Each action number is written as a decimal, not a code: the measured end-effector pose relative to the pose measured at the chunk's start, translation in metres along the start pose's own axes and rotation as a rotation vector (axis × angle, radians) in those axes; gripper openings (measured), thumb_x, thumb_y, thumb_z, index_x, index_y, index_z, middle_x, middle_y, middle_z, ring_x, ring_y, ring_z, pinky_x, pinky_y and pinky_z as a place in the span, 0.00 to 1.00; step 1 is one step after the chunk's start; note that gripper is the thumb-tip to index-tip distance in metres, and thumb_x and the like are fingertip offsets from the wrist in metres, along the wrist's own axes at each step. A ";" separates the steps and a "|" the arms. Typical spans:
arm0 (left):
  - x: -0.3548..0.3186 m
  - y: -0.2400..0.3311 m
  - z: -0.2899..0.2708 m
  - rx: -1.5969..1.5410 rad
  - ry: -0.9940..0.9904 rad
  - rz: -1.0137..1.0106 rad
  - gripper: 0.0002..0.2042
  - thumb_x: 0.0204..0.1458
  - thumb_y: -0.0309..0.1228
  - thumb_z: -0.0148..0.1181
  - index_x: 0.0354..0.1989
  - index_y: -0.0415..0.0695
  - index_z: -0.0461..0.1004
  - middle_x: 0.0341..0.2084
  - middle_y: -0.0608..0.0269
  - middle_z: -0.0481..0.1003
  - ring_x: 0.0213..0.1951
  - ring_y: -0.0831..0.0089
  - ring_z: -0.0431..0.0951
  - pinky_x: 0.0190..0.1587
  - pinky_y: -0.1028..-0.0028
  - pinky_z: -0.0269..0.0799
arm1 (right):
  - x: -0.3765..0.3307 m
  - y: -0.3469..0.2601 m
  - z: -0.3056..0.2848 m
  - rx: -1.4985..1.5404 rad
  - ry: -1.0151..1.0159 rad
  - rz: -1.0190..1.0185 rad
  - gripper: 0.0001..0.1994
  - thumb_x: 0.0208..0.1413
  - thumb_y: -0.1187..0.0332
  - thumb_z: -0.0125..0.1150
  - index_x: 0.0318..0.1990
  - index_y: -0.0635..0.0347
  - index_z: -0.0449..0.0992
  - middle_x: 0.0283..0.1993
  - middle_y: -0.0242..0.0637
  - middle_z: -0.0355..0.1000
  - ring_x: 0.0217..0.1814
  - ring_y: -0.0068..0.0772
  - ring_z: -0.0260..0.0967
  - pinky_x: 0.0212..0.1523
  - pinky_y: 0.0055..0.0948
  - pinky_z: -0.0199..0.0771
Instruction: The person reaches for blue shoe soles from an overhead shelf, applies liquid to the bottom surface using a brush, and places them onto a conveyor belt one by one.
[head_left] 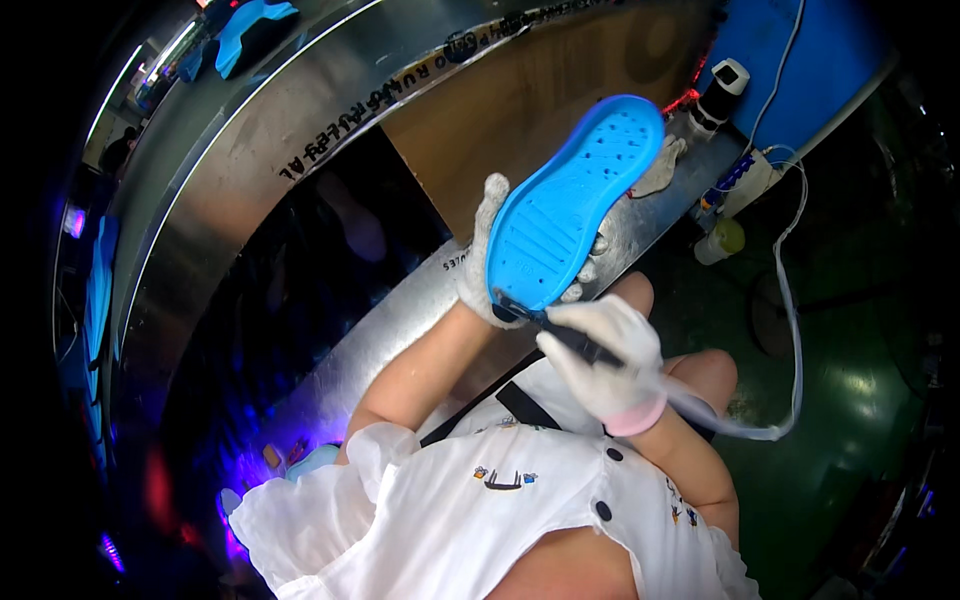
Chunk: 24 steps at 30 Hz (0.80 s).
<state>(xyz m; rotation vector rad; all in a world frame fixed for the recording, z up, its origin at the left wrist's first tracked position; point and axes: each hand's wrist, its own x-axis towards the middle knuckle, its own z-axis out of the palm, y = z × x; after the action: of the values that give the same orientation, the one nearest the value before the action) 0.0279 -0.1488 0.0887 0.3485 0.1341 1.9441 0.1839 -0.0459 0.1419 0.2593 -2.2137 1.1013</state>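
My gloved left hand grips a bright blue shoe sole from its left side and from beneath. The thumb lies along the edge, and fingertips show on the right side. The sole is tilted, with small holes toward its far end and ridges across the nearer part. In my gloved right hand is a slim black handheld tool, its front end at the near end of the sole. Whether the tip touches the sole cannot be made out. The right hand is slightly blurred.
A clear tube loops down at the right and runs toward my right wrist. Behind the sole are a cardboard sheet and a pale glove on a metal ledge. A black-and-white device and a yellowish cup stand right. A curved dark belt runs left.
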 end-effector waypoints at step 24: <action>0.015 0.067 -0.076 1.156 -0.319 0.097 0.34 0.53 0.45 0.62 0.68 0.46 0.63 0.66 0.54 0.64 0.66 0.61 0.66 0.65 0.64 0.65 | 0.016 0.003 -0.028 -0.288 -0.456 -0.092 0.11 0.47 0.74 0.71 0.40 0.54 0.82 0.42 0.38 0.80 0.37 0.38 0.78 0.40 0.29 0.78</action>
<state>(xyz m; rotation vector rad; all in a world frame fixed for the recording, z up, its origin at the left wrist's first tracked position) -0.0597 -0.1564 0.0367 1.4177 1.0495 1.6867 0.1827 -0.0204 0.1626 0.5224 -2.6940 0.7090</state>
